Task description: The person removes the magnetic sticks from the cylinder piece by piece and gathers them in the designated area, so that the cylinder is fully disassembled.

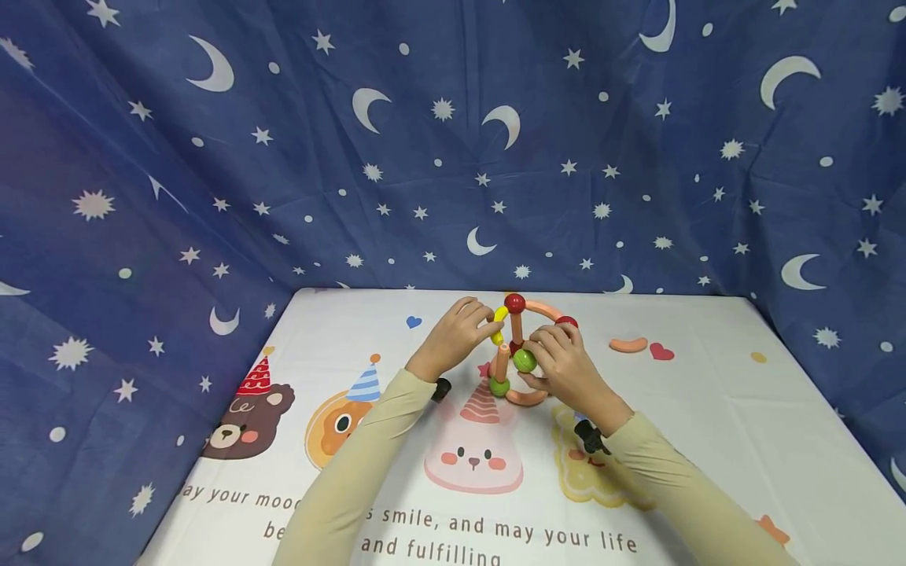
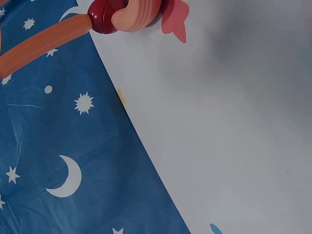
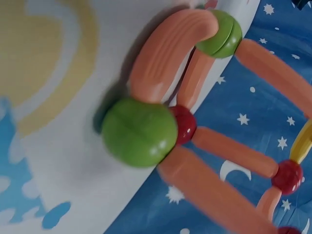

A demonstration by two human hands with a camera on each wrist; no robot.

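Note:
A toy frame of balls and ribbed orange rods stands on the table. A red ball [image 1: 515, 303] tops one upright rod [image 1: 517, 328], and a green ball [image 1: 499, 387] sits at the base of a shorter one [image 1: 502, 362]. My left hand [image 1: 458, 334] pinches a curved yellow rod [image 1: 499, 324], whose upper end is right at the top red ball. Between the fingers and thumb of my right hand [image 1: 566, 365] is another green ball [image 1: 524, 360], close beside the shorter upright. The right wrist view shows a base green ball [image 3: 139, 131] with rods joined to it.
One loose curved orange rod [image 1: 627, 345] lies to the right of the frame. The white tablecloth [image 1: 708, 456] carries printed animals, hearts and lettering. A blue curtain [image 1: 453, 204] with moons and stars hangs behind the table and along its left side.

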